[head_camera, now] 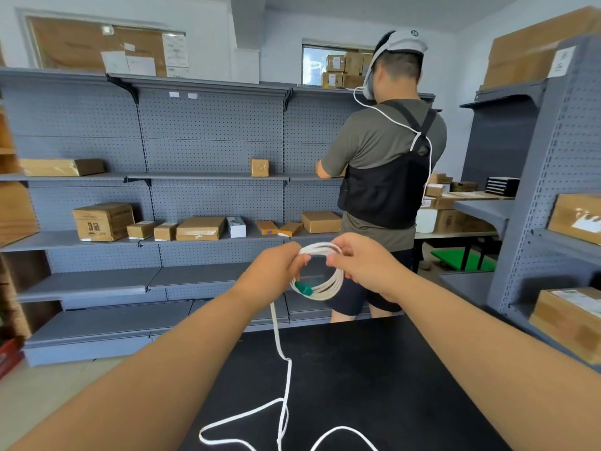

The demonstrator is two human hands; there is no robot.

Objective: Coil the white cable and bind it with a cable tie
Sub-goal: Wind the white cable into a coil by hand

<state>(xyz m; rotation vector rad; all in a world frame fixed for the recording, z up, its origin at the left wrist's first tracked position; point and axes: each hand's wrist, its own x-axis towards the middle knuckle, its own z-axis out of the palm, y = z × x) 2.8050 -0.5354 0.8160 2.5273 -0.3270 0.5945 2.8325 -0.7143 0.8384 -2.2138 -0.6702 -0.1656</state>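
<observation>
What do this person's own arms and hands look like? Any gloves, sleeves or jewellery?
Both arms are bare along all that shows, with no sleeve edge in view. The left hand and the right hand wear no gloves. No watch, bracelet or ring can be seen, and no markings show on either forearm.

Grey pegboard shelves (208,125) at far left holding cardboard boxes (103,222); black desk (374,369) near; another person (387,164) far right.

Desk (406,369): right half bare.
Desk front: loose white cable (286,385) trails across.
Ahead: person (383,164) blocks shelves (195,177).
</observation>
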